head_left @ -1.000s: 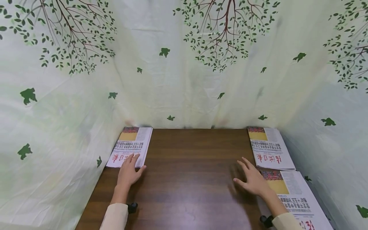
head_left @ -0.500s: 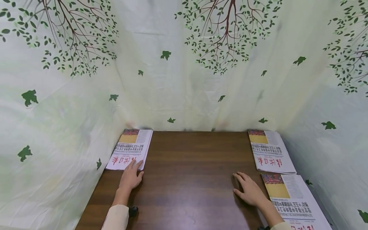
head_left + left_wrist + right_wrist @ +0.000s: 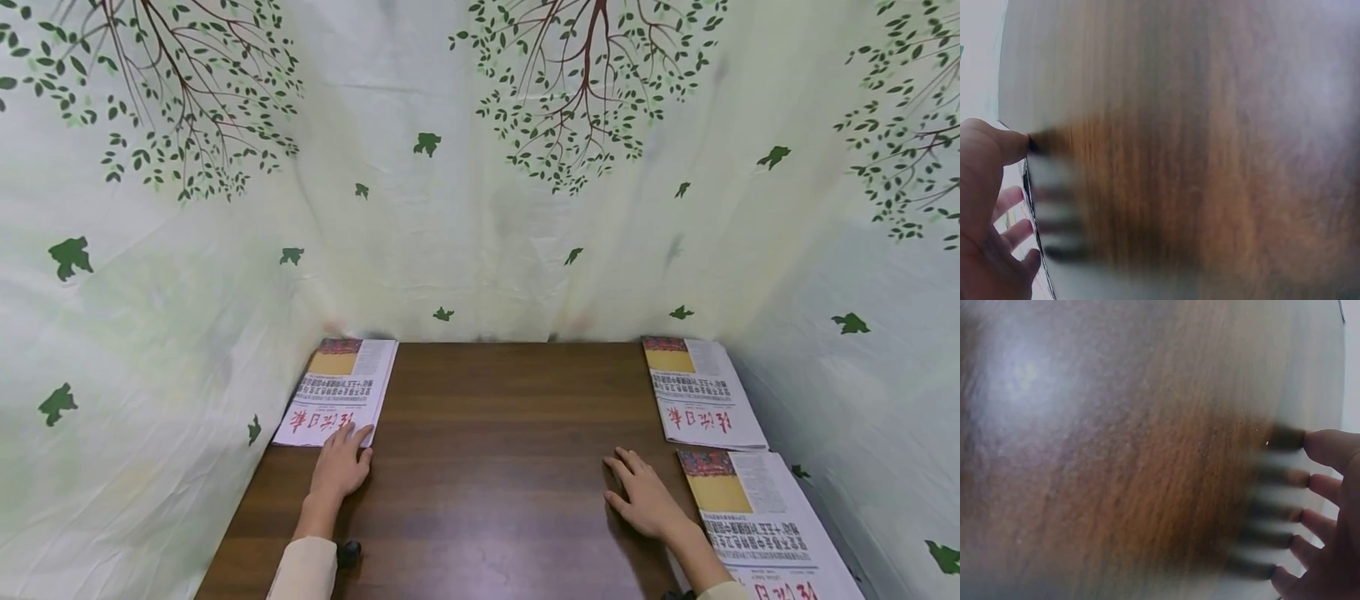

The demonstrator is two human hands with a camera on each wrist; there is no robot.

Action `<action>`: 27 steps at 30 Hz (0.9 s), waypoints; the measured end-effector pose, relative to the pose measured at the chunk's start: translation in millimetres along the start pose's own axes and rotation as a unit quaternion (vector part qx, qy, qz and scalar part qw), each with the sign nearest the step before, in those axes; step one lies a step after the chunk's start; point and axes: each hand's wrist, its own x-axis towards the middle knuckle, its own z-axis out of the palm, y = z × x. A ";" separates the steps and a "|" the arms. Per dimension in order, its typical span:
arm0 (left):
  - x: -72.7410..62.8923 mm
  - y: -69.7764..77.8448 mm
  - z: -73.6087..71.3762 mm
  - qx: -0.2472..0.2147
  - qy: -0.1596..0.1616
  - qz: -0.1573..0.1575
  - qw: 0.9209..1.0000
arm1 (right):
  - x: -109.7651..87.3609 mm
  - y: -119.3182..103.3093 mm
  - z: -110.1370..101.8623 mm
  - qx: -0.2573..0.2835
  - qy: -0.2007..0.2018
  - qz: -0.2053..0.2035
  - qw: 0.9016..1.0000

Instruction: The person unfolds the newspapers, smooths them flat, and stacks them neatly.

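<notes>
My left hand (image 3: pixel 339 467) lies at the near edge of a folded newspaper (image 3: pixel 337 387) on the far left of the table, its fingertips over the red masthead corner. In the left wrist view the thumb (image 3: pixel 1013 147) is at the wood and the other fingers reach over the paper's edge. My right hand (image 3: pixel 643 496) rests with spread fingers on the bare wood, left of two more newspapers. In the right wrist view its fingertips (image 3: pixel 1302 515) meet the tabletop with nothing between them.
One newspaper (image 3: pixel 705 392) lies at the back right corner, and another (image 3: pixel 772 533) lies just in front of it along the right edge. The dark wooden table (image 3: pixel 495 417) ends against a pale curtain (image 3: pixel 510 275) with printed leaves, which also hangs along both sides.
Both hands have drawn back toward the near side, the left sliding down off most of the masthead. My right hand has come down onto the wood. The newspapers have stayed put.
</notes>
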 end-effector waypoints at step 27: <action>0.1 53.4 23.5 0.012 0.057 -0.010 0.998 | -1.1 -6.1 -1.3 -0.012 0.001 0.006 1.000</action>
